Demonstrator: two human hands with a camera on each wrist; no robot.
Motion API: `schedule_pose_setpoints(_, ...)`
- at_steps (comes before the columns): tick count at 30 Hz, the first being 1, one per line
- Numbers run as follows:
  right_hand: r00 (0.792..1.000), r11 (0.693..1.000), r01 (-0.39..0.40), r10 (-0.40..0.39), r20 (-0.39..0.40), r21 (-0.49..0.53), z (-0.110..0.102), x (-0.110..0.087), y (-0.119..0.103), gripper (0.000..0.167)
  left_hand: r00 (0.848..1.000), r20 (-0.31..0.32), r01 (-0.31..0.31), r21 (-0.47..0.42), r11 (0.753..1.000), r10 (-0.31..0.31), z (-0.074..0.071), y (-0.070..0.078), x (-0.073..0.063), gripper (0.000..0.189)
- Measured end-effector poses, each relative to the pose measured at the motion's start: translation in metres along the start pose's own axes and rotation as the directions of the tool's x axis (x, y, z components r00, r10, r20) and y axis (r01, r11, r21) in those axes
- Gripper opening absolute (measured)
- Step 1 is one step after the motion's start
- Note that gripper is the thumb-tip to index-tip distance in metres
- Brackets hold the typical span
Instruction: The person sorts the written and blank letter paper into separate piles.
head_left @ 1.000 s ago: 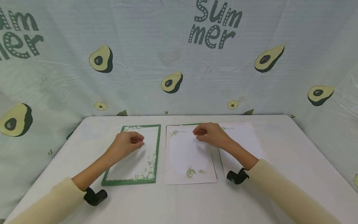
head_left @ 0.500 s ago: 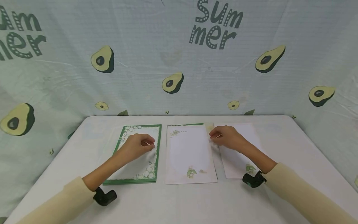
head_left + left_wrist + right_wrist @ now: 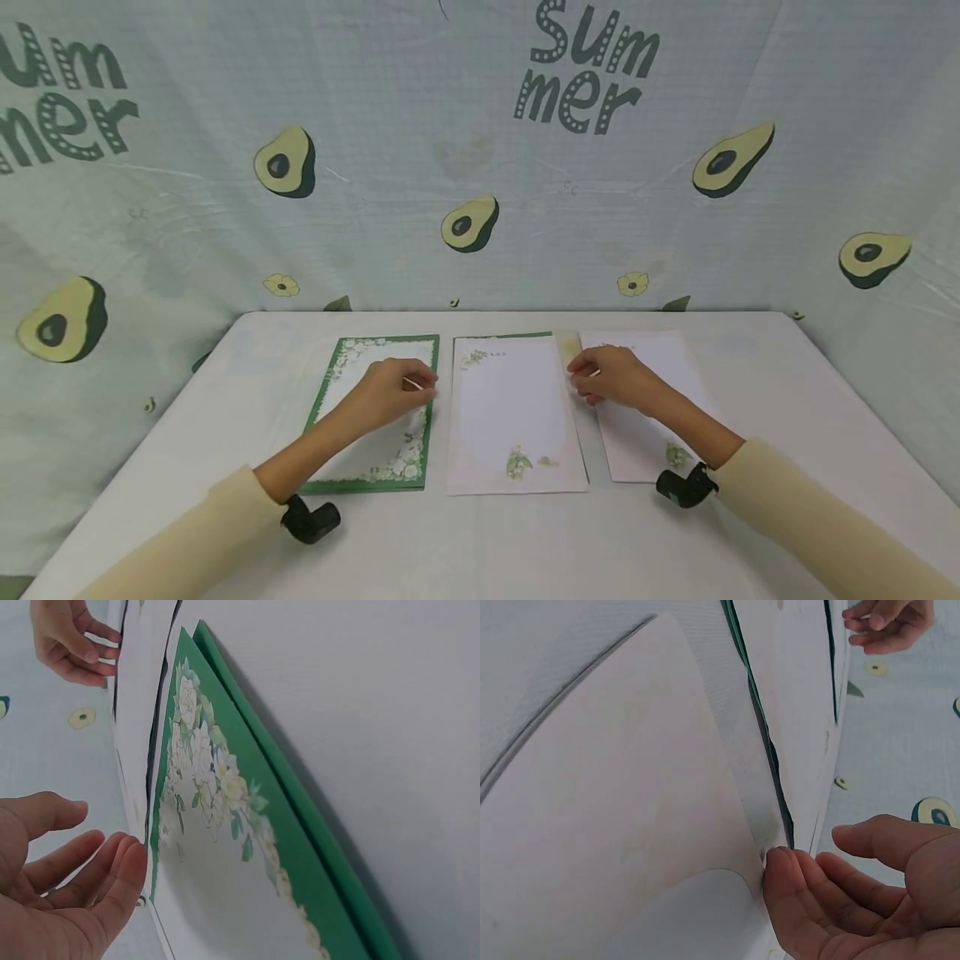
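Three stacks of decorated paper lie side by side on a white table. The left stack has a green border with white flowers. The middle stack is pale with small plant prints, and green sheet edges show beneath it. On the right lies a similar pale stack. My left hand hovers over the right edge of the green-bordered stack, thumb apart from the fingers. My right hand is at the left edge of the right stack; in the right wrist view its fingertips are right at the sheet's edge.
The white table stretches in front of the stacks and to both sides. Behind it hangs a pale cloth printed with avocados and lettering. A black wrist camera sits under the left sleeve, another black camera under the right.
My right hand has moved right, from over the middle stack to the right stack's left edge. My left hand has shifted right across the green-bordered stack. The view has turned slightly left.
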State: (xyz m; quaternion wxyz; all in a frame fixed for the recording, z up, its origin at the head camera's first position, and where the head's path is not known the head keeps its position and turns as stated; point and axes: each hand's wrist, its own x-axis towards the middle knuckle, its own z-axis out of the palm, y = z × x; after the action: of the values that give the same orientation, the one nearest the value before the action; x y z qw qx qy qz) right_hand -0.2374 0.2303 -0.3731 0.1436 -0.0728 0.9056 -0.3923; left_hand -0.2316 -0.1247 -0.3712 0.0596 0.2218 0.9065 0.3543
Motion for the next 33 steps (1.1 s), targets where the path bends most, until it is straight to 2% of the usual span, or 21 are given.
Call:
schedule_pose_setpoints(4,1.0,1.0,-0.015,0.015,0.021,0.006,-0.001,0.002,-0.001,0.029,1.0,0.017,0.025,0.016,1.0,-0.025,0.003,0.002,0.007,0.023)
schedule_pose_setpoints(8,0.996,0.999,-0.038,0.036,0.079,0.024,-0.004,0.004,-0.003,0.031,0.995,0.082,0.057,0.044,0.997,-0.061,0.004,0.001,0.016,0.024)
schedule_pose_setpoints(11,0.992,0.997,-0.063,0.059,0.108,0.039,-0.006,0.005,-0.003,0.032,0.99,0.131,0.048,0.086,0.995,-0.059,0.004,0.002,0.023,0.025)
schedule_pose_setpoints(16,0.99,0.99,-0.107,0.098,0.105,0.089,-0.006,0.01,-0.001,0.031,0.983,0.164,0.057,0.118,0.991,-0.076,0.004,0.005,0.035,0.026)
schedule_pose_setpoints(25,0.99,0.98,-0.121,0.107,0.089,0.159,-0.002,0.014,0.002,0.03,0.963,0.173,0.207,0.009,0.978,-0.206,0.006,0.008,0.045,0.03)
schedule_pose_setpoints(33,0.992,0.975,-0.101,0.083,0.098,0.2,0.001,0.011,0.0,0.031,0.956,0.162,0.263,-0.116,0.958,-0.243,0.012,0.005,0.042,0.029)
